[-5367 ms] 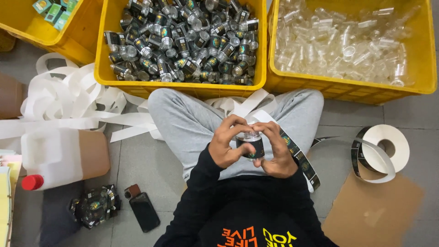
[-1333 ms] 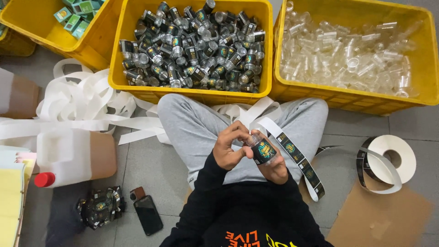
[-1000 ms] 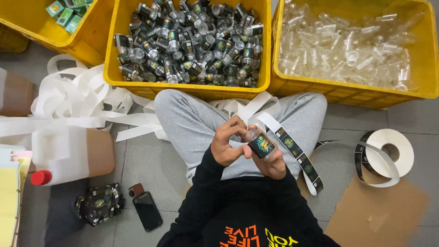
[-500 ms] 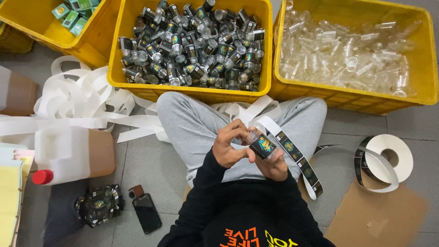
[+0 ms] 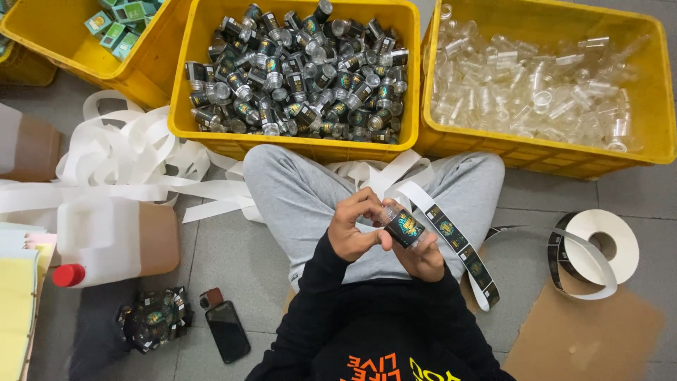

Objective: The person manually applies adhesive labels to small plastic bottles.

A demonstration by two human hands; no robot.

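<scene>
I see a small clear vial (image 5: 403, 227) wrapped in a dark label with a gold emblem, tilted, held between my left hand (image 5: 355, 231) and right hand (image 5: 423, 257), above my lap.

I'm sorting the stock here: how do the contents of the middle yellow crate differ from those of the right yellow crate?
The middle crate holds small bottles wrapped in dark labels; the right crate holds bare, clear bottles with no labels. The middle heap looks dark and colourful, the right one pale and see-through. Both heaps lie jumbled in alike yellow crates.

Grey tiled floor (image 5: 233, 254) (evenly lit)
</scene>
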